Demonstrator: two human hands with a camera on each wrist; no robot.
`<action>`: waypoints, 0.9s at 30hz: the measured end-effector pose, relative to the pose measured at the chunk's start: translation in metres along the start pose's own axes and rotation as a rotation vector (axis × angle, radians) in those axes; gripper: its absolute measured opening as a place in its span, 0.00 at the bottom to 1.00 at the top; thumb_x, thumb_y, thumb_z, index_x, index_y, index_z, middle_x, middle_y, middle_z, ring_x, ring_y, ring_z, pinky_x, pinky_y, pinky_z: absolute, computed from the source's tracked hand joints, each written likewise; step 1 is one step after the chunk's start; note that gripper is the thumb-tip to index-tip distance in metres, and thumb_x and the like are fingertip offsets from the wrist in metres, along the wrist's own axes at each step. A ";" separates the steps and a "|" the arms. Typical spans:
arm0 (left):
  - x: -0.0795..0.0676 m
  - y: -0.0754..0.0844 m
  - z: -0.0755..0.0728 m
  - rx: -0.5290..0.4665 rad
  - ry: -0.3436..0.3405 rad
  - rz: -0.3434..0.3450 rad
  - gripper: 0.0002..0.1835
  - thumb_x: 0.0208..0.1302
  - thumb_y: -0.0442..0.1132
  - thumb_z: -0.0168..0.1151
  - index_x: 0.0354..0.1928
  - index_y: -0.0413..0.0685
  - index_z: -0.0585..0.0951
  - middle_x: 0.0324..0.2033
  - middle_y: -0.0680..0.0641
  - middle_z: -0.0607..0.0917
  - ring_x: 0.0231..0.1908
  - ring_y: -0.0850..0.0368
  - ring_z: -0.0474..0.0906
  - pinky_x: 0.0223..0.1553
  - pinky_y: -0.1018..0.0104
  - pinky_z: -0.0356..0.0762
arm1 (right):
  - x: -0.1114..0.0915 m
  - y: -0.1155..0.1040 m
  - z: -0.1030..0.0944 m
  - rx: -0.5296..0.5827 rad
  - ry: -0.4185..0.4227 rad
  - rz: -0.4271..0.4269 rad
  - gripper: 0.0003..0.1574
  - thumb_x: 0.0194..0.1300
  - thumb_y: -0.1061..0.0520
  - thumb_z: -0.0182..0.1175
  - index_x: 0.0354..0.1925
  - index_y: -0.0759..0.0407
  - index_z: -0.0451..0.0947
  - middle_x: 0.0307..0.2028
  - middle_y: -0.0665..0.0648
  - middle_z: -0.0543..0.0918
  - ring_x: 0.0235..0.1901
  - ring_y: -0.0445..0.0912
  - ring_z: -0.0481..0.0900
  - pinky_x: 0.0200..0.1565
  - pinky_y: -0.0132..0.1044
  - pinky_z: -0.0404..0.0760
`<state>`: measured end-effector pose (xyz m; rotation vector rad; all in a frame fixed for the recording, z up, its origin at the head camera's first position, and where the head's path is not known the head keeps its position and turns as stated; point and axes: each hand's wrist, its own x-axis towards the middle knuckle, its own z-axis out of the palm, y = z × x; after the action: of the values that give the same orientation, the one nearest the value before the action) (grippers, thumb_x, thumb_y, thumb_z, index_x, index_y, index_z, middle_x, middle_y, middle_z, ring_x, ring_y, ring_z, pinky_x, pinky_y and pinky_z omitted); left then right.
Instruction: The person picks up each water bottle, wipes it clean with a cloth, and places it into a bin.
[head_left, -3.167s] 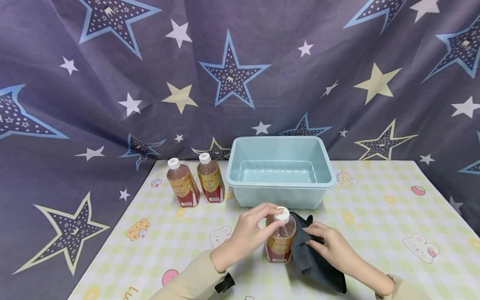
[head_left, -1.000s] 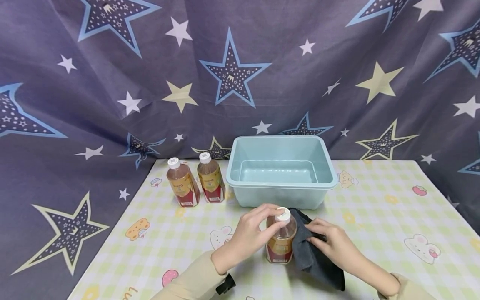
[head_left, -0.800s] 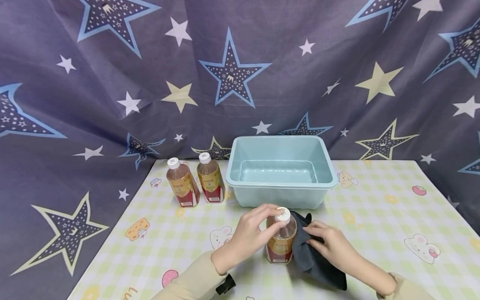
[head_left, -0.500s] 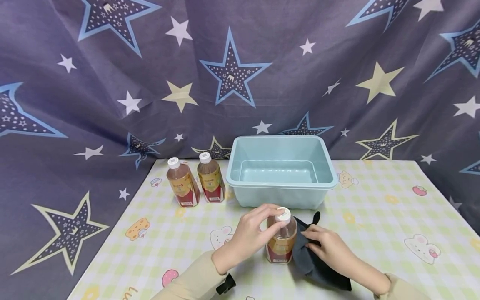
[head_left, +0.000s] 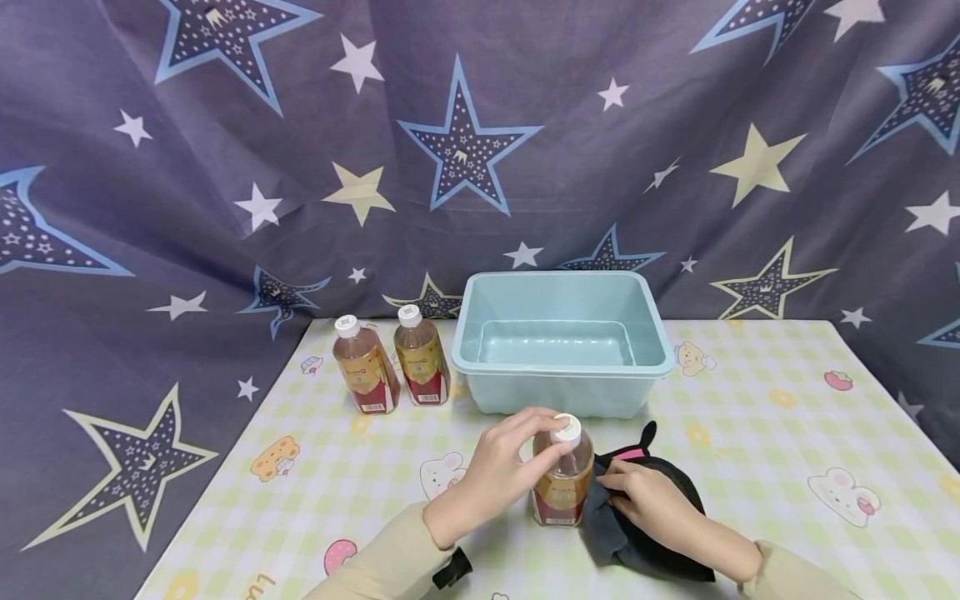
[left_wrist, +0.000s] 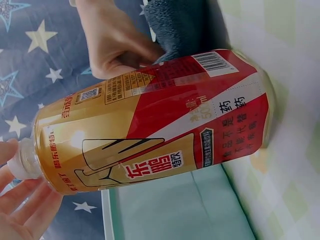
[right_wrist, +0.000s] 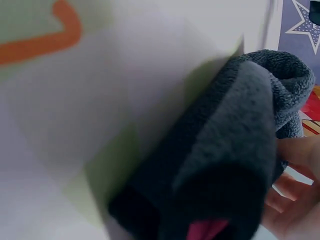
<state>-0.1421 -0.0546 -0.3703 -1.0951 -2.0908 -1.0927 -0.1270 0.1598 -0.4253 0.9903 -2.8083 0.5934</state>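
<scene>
A drink bottle [head_left: 561, 493] with a white cap and a gold-and-red label stands upright on the table. My left hand [head_left: 501, 460] pinches it at the cap and neck between thumb and fingers; the left wrist view shows the label [left_wrist: 155, 125] close up. On the bottle's right side, my right hand [head_left: 651, 505] grips a dark grey towel [head_left: 611, 533] that touches the bottle low down. In the right wrist view the fuzzy towel [right_wrist: 235, 130] hangs in a fold from the fingers [right_wrist: 295, 195], with a pink patch near its black part.
Two similar bottles, one at the far left [head_left: 366, 371] and another [head_left: 422, 358] beside it, stand at the back left. A light blue plastic tub [head_left: 562, 392] sits behind the held bottle. The checked tablecloth [head_left: 787, 450] has cartoon prints. A starry curtain [head_left: 480, 167] hangs behind.
My right hand has shifted slightly down and left with the towel, whose black part and pink edge have spread into view at the right. The left hand and bottle stay in place.
</scene>
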 end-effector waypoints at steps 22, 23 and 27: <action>0.010 0.004 0.001 0.063 -0.011 -0.063 0.12 0.45 0.41 0.69 0.30 0.45 0.76 0.32 0.52 0.75 0.29 0.62 0.72 0.29 0.80 0.71 | -0.021 0.012 -0.020 0.163 0.301 0.059 0.19 0.41 0.73 0.65 0.35 0.60 0.81 0.33 0.44 0.78 0.34 0.38 0.76 0.33 0.33 0.77; 0.011 0.005 0.001 0.069 -0.010 -0.071 0.13 0.45 0.41 0.69 0.30 0.45 0.77 0.32 0.52 0.74 0.29 0.62 0.72 0.29 0.79 0.71 | -0.022 0.012 -0.021 0.165 0.315 0.061 0.19 0.41 0.73 0.65 0.35 0.60 0.81 0.32 0.44 0.78 0.34 0.38 0.76 0.33 0.32 0.78; 0.012 0.007 0.001 0.065 -0.009 -0.107 0.14 0.44 0.42 0.70 0.32 0.45 0.78 0.32 0.52 0.74 0.29 0.62 0.72 0.29 0.76 0.74 | -0.024 0.013 -0.023 0.177 0.341 0.058 0.20 0.40 0.74 0.65 0.34 0.59 0.81 0.32 0.44 0.78 0.34 0.37 0.76 0.33 0.29 0.77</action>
<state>-0.1423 -0.0467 -0.3592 -0.9683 -2.1985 -1.0629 -0.1173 0.1922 -0.4133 0.7498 -2.5222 0.9346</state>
